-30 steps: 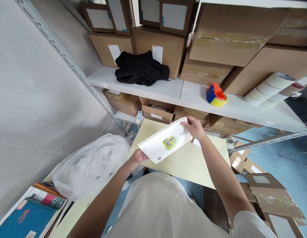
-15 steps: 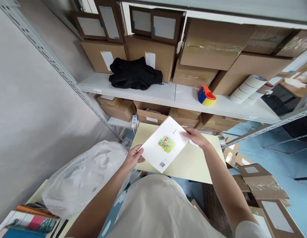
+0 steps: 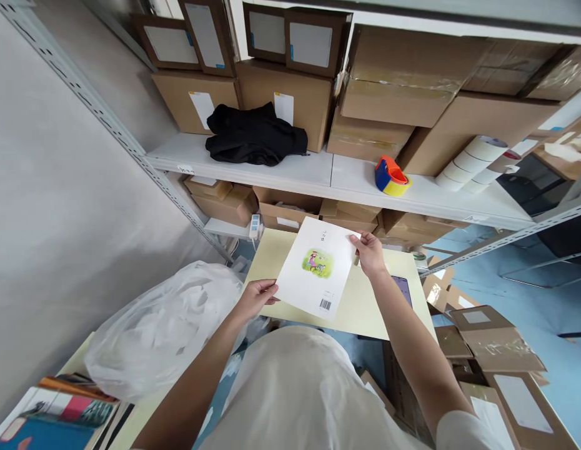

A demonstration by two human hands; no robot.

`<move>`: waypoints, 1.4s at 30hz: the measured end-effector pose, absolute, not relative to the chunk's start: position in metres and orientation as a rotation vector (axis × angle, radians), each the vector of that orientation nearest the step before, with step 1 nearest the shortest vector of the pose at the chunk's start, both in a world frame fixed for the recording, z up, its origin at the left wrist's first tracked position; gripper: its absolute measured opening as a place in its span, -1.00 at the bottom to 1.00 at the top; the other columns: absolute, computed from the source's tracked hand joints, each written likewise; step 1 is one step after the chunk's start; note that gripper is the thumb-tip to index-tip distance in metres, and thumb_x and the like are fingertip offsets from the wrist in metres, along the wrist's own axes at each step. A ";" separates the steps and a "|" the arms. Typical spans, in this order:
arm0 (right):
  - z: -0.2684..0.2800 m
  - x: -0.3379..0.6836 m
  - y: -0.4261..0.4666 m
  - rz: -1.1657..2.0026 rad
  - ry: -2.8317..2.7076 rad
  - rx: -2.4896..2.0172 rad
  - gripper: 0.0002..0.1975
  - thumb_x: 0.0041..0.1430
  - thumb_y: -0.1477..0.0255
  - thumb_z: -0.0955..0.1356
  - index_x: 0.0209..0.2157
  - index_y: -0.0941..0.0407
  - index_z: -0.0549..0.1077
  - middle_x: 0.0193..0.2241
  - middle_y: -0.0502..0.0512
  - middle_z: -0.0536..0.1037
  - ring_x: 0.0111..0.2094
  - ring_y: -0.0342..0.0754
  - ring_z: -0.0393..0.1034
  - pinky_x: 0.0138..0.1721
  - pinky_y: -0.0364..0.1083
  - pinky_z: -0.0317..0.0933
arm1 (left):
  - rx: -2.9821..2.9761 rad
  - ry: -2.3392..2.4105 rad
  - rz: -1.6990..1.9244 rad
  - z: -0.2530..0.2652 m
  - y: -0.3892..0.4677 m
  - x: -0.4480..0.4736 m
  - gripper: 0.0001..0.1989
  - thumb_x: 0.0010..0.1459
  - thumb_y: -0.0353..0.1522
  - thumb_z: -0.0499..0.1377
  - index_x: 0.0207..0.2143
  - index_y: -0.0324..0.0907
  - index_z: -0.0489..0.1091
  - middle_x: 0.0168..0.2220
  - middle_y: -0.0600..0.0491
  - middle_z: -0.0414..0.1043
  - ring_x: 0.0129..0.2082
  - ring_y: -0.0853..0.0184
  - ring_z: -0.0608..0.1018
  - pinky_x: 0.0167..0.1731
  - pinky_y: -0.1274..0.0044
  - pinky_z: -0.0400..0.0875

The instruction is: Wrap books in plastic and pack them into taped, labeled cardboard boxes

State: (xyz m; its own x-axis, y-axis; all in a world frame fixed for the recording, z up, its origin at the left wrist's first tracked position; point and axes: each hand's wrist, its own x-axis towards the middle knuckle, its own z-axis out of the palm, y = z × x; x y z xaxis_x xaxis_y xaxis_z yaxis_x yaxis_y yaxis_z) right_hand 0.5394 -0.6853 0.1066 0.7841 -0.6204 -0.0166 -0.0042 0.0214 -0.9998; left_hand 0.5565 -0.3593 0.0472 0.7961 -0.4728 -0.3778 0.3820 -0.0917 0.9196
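Observation:
Between my hands is a thin white book (image 3: 297, 259) with a small coloured picture, a few printed characters above it and a barcode near its lower corner. My left hand (image 3: 257, 299) pinches its lower left edge, thumb on top. At the upper right corner, my right hand (image 3: 368, 252) grips it the same way. The book is held above a pale yellow table (image 3: 272, 250). A phone (image 3: 402, 290) lies on the table, partly hidden behind my right forearm.
A shelf (image 3: 318, 172) behind the table holds cardboard boxes (image 3: 285, 103), a black garment (image 3: 255, 134), a tape dispenser (image 3: 392, 177) and tape rolls (image 3: 473, 162). To the left sit a filled plastic bag (image 3: 163, 325) and books (image 3: 51, 412). More cartons (image 3: 494, 340) stand at right.
The book has turned so that its picture and print stand more upright, and both hands turned with it. The phone has come into view beside my right forearm.

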 end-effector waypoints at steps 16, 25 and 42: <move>0.114 0.530 -0.705 -0.418 0.422 -1.450 -0.59 -0.08 0.22 0.44 -0.18 0.08 0.41 -0.56 -0.11 0.42 -0.56 -0.21 0.25 -0.56 -0.19 0.16 | 1.321 0.087 -0.611 0.033 -0.374 0.540 -0.40 -0.27 -0.16 0.43 -0.19 -0.20 0.34 -0.36 0.06 0.53 -0.36 0.40 0.55 -0.17 0.47 0.47; 0.148 0.531 -0.728 -0.235 -0.014 -1.880 -0.64 -0.03 0.35 0.42 -0.11 0.01 0.51 -0.19 0.09 0.54 -0.12 0.05 0.42 -0.08 0.07 0.34 | 1.344 0.070 -0.625 0.032 -0.392 0.535 -0.29 -0.18 -0.14 0.39 0.00 -0.16 0.23 -0.36 0.06 0.50 -0.31 0.34 0.56 -0.14 0.41 0.44; 0.172 0.573 -0.682 -0.171 -0.146 -2.177 -0.87 0.06 0.31 0.40 -0.38 0.07 0.53 -0.47 -0.03 0.54 -0.46 -0.11 0.35 -0.41 -0.14 0.19 | 1.729 -0.404 -0.455 0.072 -0.382 0.536 -0.48 0.03 -0.08 0.24 0.01 -0.14 0.45 -0.08 -0.06 0.54 -0.10 0.15 0.53 -0.07 0.43 0.38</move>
State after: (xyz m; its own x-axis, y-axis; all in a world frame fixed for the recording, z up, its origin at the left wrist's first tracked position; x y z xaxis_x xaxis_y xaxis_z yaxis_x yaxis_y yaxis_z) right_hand 0.5732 -0.6820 0.1717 0.9833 0.0413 0.1775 0.1689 -0.5726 -0.8023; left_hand 0.5360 -0.3824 0.0718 0.8611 -0.5018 -0.0820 -0.0220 -0.1979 0.9800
